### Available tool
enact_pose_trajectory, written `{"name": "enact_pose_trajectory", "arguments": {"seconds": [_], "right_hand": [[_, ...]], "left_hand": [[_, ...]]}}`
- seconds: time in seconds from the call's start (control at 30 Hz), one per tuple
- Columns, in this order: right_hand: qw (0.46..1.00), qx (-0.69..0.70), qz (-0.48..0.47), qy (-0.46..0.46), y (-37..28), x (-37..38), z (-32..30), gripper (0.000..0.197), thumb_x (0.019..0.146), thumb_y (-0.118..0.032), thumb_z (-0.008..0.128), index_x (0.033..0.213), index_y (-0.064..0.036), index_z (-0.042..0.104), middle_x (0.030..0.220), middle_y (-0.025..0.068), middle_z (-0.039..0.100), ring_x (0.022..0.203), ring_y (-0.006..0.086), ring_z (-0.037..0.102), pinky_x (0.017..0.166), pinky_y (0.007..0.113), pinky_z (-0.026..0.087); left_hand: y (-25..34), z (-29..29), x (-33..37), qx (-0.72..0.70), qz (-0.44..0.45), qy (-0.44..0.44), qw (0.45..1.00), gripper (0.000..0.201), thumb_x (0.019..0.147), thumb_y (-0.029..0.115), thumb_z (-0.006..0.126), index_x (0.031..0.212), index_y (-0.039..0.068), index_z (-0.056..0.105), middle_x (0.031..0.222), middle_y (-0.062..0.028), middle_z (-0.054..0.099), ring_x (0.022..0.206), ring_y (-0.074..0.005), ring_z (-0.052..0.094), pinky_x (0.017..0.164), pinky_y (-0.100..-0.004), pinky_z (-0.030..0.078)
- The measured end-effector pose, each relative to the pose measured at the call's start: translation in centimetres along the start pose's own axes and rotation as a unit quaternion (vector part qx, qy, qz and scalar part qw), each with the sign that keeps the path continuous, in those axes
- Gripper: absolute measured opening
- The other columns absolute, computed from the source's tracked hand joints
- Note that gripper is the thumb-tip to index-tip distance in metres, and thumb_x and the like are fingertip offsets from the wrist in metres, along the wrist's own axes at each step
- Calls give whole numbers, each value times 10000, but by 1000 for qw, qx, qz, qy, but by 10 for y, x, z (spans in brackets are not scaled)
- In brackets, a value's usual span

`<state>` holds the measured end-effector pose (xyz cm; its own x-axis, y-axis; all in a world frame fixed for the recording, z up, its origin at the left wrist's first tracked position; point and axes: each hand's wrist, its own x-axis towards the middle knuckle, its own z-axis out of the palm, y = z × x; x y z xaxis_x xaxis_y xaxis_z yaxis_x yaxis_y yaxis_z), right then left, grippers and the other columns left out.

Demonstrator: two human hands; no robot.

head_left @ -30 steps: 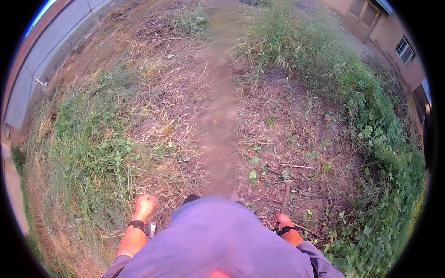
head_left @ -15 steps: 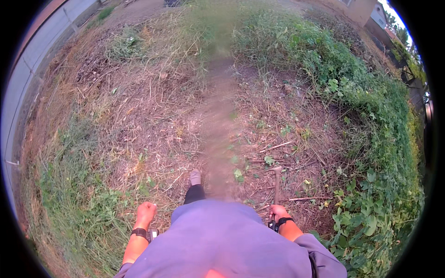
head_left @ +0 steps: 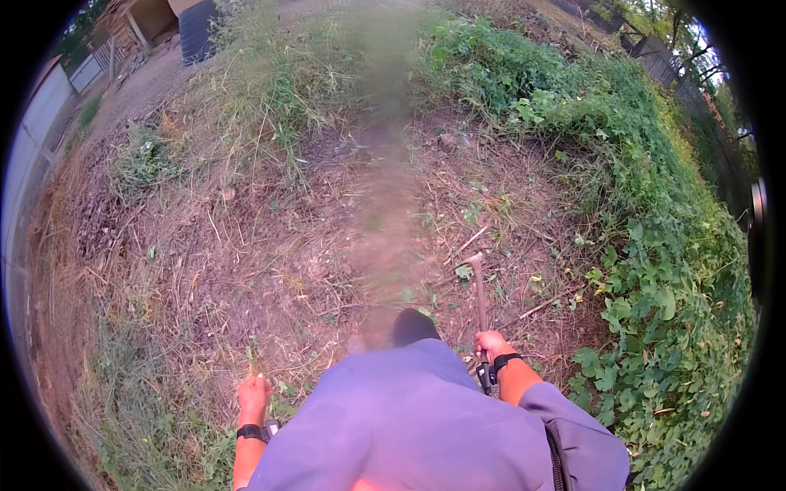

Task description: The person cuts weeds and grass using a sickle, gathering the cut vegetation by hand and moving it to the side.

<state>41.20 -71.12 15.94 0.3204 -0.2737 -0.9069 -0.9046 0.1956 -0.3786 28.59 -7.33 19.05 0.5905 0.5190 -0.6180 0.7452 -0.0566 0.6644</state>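
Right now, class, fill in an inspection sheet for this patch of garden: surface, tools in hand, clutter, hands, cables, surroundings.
Surface: bare soil strewn with dry grass and straw.
Job's things: long-handled tool, wooden shaft, head resting on the ground ahead.
Clutter: loose sticks beside the tool.
Hands: right hand closed round the tool's handle; left hand hangs by the side, holding nothing visible; a dark wristband on each.
Cables: nothing seen.
Surroundings: leafy green plants along the right, tall grass ahead, shed far left.

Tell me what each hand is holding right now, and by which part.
The right hand has its grip on the near end of a long-handled tool's wooden handle, head toward the ground. The left hand hangs by the grass, holding nothing visible.
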Motion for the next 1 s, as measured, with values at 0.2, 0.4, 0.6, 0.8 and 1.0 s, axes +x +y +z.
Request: {"name": "enact_pose_trajectory", "arguments": {"seconds": [0.2,0.4,0.6,0.8,1.0], "right_hand": [[1000,-16,-9,12,-30,-9,25,100,845,-32,601,833,-44,503,558,38,462,420,149,440,367,324,383],[998,-27,43,26,-67,31,30,67,859,-43,592,889,8,560,551,60,483,423,172,457,373,333,389],[997,-17,64,47,-157,96,35,158,887,-63,561,738,-12,552,539,61,487,410,172,449,363,332,396],[998,-32,54,11,-275,183,13,122,852,-30,565,733,-20,538,524,61,482,404,166,463,356,343,403],[1000,5,22,-16,-400,203,13,88,834,-35,574,871,-49,496,575,35,472,429,146,448,371,336,385]], "left_hand": [[61,24,31,-13,-3,-68,998,260,986,197,557,844,-19,585,731,-88,633,602,-166,632,524,-281,504],[113,57,65,43,-30,-86,995,265,970,236,581,882,-13,593,761,-104,663,625,-179,657,523,-298,515],[178,123,126,92,-26,-61,994,273,964,241,594,885,-20,609,758,-108,667,633,-185,672,526,-312,527],[305,212,166,142,-47,-90,985,293,961,255,609,933,-36,622,769,-108,679,627,-170,664,529,-302,527],[453,313,211,158,-18,-120,980,314,974,281,593,965,-32,620,807,-111,693,663,-165,668,542,-285,509]]}}
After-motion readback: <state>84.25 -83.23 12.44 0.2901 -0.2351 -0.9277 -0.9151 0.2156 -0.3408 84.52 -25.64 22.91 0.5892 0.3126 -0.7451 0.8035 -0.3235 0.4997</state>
